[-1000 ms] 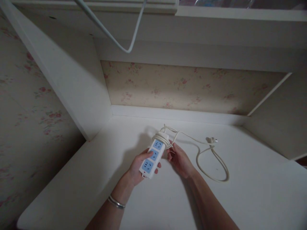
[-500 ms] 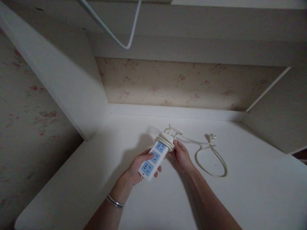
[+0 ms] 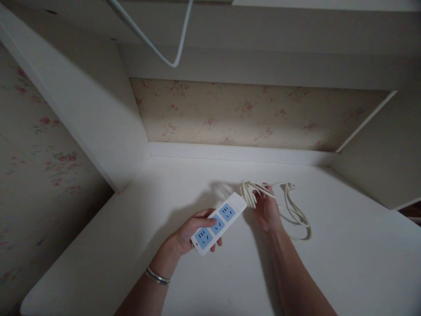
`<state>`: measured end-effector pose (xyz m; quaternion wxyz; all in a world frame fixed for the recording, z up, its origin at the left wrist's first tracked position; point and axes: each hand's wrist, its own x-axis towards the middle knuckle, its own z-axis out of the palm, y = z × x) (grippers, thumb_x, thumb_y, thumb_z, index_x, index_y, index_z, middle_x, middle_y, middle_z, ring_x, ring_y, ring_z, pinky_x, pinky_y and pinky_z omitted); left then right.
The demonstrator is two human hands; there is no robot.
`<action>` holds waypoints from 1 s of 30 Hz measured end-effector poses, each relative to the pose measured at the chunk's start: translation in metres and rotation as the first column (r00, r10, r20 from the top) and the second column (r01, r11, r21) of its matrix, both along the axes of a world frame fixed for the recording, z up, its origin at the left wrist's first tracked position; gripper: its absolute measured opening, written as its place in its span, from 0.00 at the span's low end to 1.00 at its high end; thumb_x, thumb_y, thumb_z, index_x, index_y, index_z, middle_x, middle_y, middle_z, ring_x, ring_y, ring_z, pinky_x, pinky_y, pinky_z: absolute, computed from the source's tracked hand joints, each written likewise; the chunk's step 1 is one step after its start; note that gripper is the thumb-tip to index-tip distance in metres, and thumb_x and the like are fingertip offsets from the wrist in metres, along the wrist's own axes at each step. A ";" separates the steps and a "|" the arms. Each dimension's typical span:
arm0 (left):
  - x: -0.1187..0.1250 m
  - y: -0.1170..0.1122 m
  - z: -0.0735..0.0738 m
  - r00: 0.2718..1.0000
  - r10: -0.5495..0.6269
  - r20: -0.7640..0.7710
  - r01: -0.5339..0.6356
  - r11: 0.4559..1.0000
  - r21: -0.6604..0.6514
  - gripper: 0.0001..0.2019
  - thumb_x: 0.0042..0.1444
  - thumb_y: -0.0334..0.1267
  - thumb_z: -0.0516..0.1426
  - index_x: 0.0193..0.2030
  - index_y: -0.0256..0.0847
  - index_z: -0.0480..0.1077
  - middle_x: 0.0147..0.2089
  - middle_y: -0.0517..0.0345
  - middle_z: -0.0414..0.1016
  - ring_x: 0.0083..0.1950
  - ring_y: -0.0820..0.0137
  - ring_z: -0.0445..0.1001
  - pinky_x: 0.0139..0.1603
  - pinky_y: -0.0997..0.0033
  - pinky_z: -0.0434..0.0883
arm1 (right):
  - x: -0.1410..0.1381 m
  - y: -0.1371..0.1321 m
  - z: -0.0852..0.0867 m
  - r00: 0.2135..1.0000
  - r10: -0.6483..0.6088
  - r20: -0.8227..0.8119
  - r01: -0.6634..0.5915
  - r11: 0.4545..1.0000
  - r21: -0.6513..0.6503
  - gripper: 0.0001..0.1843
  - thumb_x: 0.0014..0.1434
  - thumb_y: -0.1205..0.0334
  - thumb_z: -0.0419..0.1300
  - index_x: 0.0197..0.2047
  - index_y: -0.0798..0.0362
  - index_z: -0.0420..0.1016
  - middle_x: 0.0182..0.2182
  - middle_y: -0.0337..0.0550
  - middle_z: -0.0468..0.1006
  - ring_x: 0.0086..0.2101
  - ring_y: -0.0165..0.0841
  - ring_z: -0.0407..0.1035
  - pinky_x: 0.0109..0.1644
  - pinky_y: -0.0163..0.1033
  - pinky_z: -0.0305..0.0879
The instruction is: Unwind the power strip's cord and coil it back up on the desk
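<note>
A white power strip [image 3: 219, 224] with blue socket faces tilts up to the right in my left hand [image 3: 194, 228], the thumb lying over the middle socket and fingers curled beneath. Past the strip's far end, loose loops of its cream power cord [image 3: 249, 195] bunch together. My right hand [image 3: 268, 213] holds these loops, its fingers partly hidden among them. From there the cord runs right to a plug [image 3: 291, 186] on the white desktop, with a curved length of cord below the plug.
The white desktop [image 3: 184, 175] is bounded by a back ledge [image 3: 243, 152] and side panels [image 3: 95, 109]. Overhead hangs a bent white cable [image 3: 174, 65] in front of a shelf. Flowered wallpaper covers the wall behind.
The cord coils have come off the strip's far end and moved right with my right hand. The strip has turned slightly clockwise in my left hand.
</note>
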<state>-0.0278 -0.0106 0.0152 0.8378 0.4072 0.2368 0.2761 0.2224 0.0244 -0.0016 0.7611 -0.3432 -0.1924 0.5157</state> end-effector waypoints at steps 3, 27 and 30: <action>-0.002 0.001 0.002 0.999 0.033 -0.009 -0.033 0.999 -0.003 0.15 0.53 0.37 0.58 0.47 0.36 0.69 0.43 0.45 0.73 0.30 0.65 0.77 0.21 0.72 0.70 | 0.003 0.000 0.000 0.998 -0.064 -0.001 0.064 0.998 0.016 0.11 0.52 0.53 0.66 0.38 0.42 0.71 0.36 0.29 0.74 0.31 0.25 0.67 0.34 0.32 0.67; -0.028 0.018 0.014 0.668 0.678 0.307 -0.621 0.735 -0.273 0.17 0.58 0.36 0.54 0.54 0.35 0.68 0.49 0.45 0.75 0.33 0.69 0.75 0.25 0.73 0.73 | 0.020 0.008 -0.020 0.914 -0.400 0.073 0.404 0.913 -0.051 0.15 0.47 0.56 0.68 0.34 0.46 0.65 0.28 0.26 0.68 0.21 0.19 0.62 0.22 0.25 0.62; -0.035 0.017 0.017 0.613 0.688 0.389 -0.640 0.721 -0.265 0.17 0.59 0.35 0.53 0.54 0.36 0.68 0.50 0.46 0.74 0.34 0.69 0.75 0.26 0.73 0.73 | 0.027 0.009 -0.023 0.851 -0.514 0.107 0.520 0.853 -0.043 0.15 0.47 0.55 0.67 0.32 0.47 0.64 0.26 0.27 0.68 0.20 0.19 0.61 0.20 0.24 0.61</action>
